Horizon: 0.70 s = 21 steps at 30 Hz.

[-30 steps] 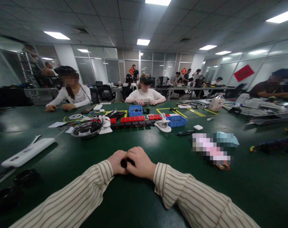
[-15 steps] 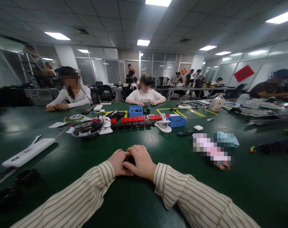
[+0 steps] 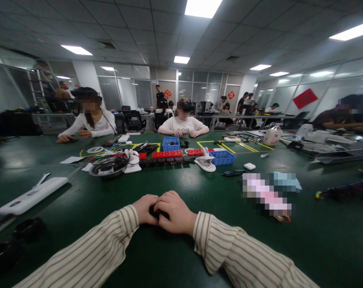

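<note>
We wear long, loose cream sleeves (image 3: 82,250) thinly striped in greyish brown along their length, with striped cuffs (image 3: 203,230) at the wrists, our left hand (image 3: 144,208) and right hand (image 3: 177,214) bare.

A small black object (image 3: 164,214) is being held between the left hand (image 3: 144,209) and right hand (image 3: 178,213), near and central, their grip largely concealing its outline
</note>
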Available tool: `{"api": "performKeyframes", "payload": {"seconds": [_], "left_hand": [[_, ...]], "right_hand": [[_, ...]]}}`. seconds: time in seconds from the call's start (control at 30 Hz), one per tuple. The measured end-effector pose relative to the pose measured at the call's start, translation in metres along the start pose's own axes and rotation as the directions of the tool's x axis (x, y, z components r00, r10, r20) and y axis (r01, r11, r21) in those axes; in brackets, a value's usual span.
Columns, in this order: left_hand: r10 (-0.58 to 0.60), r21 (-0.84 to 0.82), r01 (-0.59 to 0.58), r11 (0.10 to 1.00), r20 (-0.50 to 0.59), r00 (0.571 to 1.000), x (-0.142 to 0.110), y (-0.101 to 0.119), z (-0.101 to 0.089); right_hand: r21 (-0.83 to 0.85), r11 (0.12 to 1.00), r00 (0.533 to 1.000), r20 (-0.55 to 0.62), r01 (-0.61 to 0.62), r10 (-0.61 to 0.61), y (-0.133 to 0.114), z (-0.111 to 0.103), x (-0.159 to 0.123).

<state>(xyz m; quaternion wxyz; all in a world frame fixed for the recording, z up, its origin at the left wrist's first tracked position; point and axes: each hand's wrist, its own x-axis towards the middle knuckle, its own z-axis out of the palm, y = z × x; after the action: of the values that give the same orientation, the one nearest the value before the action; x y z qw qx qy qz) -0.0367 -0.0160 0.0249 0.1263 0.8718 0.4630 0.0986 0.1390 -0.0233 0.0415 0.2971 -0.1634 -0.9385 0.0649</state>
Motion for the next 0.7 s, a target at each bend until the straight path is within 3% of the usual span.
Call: {"api": "performKeyframes", "payload": {"seconds": [0.17, 0.33, 0.47, 0.7], "left_hand": [[0.014, -0.026, -0.014, 1.0, -0.006, 1.0, -0.002, -0.002, -0.002], [-0.113, -0.014, 0.112, 0.994, -0.096, 0.989, -0.004, 0.009, -0.002], [-0.145, 0.053, 0.15, 0.987, -0.083, 0.986, -0.004, 0.023, -0.003], [-0.079, -0.025, 0.079, 0.997, -0.018, 0.997, -0.004, 0.016, -0.004]], "right_hand": [[0.048, 0.998, 0.999, -0.026, 0.043, -0.041, -0.002, -0.002, -0.001], [-0.017, 0.979, 0.975, -0.093, -0.202, 0.2, -0.002, -0.002, -0.002], [-0.087, 0.944, 0.947, -0.083, -0.317, 0.31, 0.0, 0.002, -0.001], [-0.056, 0.981, 0.983, -0.03, -0.185, 0.183, 0.0, 0.0, 0.0]]}}
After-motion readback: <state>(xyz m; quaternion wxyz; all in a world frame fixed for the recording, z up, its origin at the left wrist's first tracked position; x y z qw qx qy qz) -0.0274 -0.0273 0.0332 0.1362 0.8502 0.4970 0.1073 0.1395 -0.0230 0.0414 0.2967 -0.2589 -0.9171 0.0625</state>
